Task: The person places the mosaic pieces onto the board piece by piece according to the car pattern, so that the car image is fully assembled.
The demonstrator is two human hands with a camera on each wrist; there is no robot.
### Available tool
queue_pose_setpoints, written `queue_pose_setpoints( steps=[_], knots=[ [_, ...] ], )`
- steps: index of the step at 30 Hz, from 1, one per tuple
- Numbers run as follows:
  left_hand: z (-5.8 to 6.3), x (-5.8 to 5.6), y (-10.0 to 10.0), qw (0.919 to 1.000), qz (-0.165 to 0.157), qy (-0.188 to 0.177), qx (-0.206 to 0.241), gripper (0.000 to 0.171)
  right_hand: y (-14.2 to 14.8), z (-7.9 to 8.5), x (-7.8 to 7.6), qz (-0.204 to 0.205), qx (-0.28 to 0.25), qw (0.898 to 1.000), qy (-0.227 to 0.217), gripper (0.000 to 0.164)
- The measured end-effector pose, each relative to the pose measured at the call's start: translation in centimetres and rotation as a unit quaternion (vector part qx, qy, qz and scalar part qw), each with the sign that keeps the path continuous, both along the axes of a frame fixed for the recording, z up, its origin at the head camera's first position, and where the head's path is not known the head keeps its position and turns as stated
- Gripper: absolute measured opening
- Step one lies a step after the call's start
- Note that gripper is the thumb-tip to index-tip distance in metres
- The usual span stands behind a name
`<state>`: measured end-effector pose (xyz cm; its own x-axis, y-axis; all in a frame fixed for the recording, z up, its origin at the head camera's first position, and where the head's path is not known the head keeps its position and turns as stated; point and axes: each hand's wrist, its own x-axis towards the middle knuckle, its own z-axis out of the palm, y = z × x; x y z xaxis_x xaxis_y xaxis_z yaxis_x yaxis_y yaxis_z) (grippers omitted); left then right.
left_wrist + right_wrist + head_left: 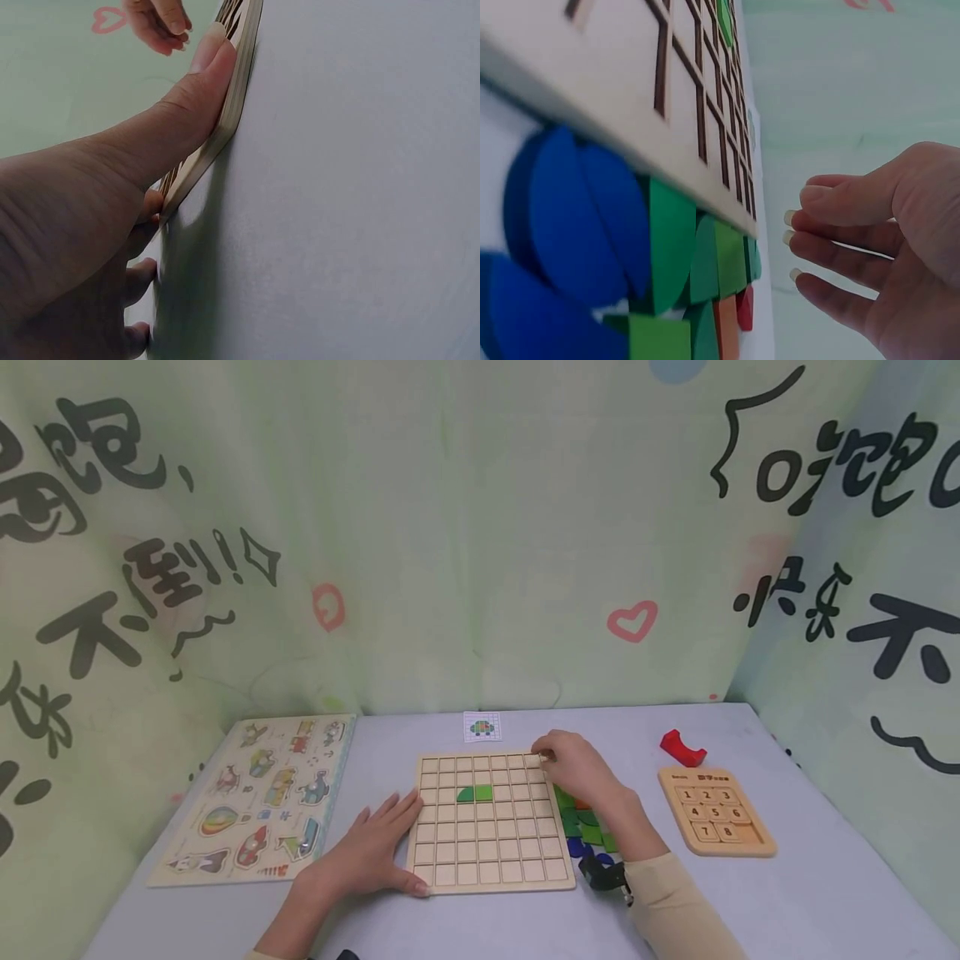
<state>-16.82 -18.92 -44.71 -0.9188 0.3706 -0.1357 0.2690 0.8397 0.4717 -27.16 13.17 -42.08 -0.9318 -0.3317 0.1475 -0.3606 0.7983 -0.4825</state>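
A wooden grid board point(487, 852) lies in the middle of the table. On it sit a dark green rounded piece point(466, 795) and, right beside it, a light green square point(483, 792). My left hand point(371, 852) rests along the board's left edge, fingers spread and the thumb point(214, 56) on the near left corner. Over the far right corner is my right hand point(581, 767), its fingers loosely bent; no piece shows between them in the right wrist view. Loose green pieces point(671, 247) and blue pieces point(577, 217) lie against the board's right side, partly behind my right forearm.
Behind the board is a small card point(482, 727) with a coloured picture on a grid. A picture puzzle board point(255, 802) lies at the left. To the right are a red curved block point(682, 748) and a wooden number board point(716, 812). A printed curtain hangs behind.
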Motion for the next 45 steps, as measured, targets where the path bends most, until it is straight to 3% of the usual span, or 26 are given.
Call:
queue_pose_setpoints(
  steps=[13,21,30,45],
  knots=[
    [-0.1,0.0,0.0,1.0,0.0,0.004,-0.002,0.127,1.2,-1.1,-0.8,-0.037,-0.007,0.998,-0.041,0.035],
    [0.0,0.0,0.0,1.0,0.001,0.001,0.001,0.126,1.1,-1.5,-0.7,-0.04,-0.003,0.998,-0.039,0.032],
    [-0.3,-0.1,-0.1,1.0,-0.001,0.004,0.002,0.127,1.2,-1.6,-0.8,-0.072,0.007,0.996,-0.053,0.026],
    [-0.3,-0.1,-0.1,1.0,0.001,0.001,-0.002,0.128,1.6,-1.5,-0.8,-0.054,0.001,0.998,-0.044,0.02]
  ],
)
